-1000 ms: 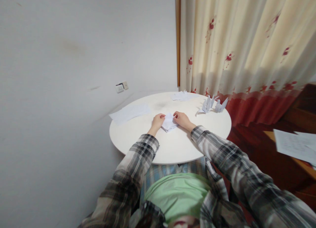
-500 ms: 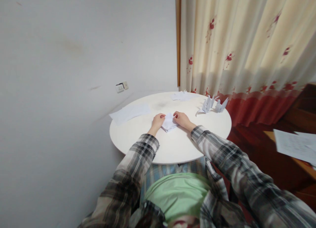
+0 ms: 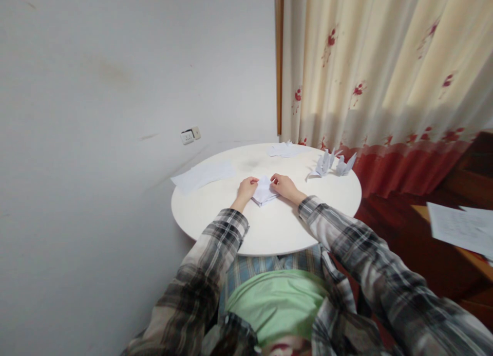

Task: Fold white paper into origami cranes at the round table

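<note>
A folded piece of white paper [image 3: 264, 192], roughly diamond-shaped with layered edges at its near corner, lies on the round white table [image 3: 277, 232]. My left hand [image 3: 246, 188] pinches its left side, thumb and fingers closed near the upper left edge. On the opposite side, my right hand [image 3: 284, 185] grips the right edge with bent fingers. The fingertips of both hands partly cover the paper's side corners.
Folded paper cranes [image 3: 324, 164] stand at the table's right rim. White sheets [image 3: 204, 175] lie at the left, and more paper pieces [image 3: 284, 149] at the back. A wall with a socket [image 3: 187, 136] borders the left; a curtain [image 3: 370, 78] hangs behind. Printed papers [image 3: 458, 226] rest lower right.
</note>
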`<state>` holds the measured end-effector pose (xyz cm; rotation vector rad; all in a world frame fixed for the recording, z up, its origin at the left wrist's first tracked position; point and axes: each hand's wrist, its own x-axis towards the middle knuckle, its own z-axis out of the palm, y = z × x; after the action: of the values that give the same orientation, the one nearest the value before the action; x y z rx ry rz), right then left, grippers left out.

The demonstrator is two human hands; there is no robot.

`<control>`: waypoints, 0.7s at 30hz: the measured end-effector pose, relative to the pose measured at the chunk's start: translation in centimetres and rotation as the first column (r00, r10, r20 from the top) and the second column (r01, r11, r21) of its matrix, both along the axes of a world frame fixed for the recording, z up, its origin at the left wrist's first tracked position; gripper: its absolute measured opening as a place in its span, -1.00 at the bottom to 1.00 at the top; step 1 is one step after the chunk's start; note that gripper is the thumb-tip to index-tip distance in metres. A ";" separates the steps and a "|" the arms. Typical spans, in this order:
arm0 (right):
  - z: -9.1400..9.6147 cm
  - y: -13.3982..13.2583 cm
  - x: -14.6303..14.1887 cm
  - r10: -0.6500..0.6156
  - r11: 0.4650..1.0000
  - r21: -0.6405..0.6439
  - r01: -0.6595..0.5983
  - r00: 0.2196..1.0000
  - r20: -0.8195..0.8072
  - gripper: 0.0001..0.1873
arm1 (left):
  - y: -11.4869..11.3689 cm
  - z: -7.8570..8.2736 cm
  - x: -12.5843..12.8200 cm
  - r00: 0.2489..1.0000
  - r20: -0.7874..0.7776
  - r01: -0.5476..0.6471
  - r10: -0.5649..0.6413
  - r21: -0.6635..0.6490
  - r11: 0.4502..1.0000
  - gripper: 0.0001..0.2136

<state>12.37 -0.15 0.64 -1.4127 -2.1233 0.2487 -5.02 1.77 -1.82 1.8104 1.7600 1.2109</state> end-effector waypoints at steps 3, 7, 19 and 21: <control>0.2 -0.1 0.0 -0.003 1.000 -0.012 0.003 1.000 0.010 -0.73 | -0.1 0.1 0.1 1.000 -0.004 -0.003 0.003 -0.008 1.000 -0.75; 0.2 -0.1 0.0 -0.001 1.000 -0.014 0.001 1.000 0.015 -0.73 | -0.2 0.2 0.1 1.000 -0.008 0.001 -0.001 -0.006 1.000 -0.75; -0.2 0.3 0.1 0.014 1.000 0.003 -0.014 1.000 -0.002 -0.71 | -0.4 0.4 0.1 1.000 -0.008 -0.001 0.001 -0.009 1.000 -0.74; -0.3 0.3 0.1 0.021 1.000 0.013 -0.021 1.000 -0.014 -0.71 | -0.5 0.5 0.1 1.000 -0.002 0.004 -0.004 -0.006 1.000 -0.74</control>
<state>12.42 0.19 0.35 -1.3781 -2.1256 0.2518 -4.88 1.29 -1.35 1.8111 1.7588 1.2013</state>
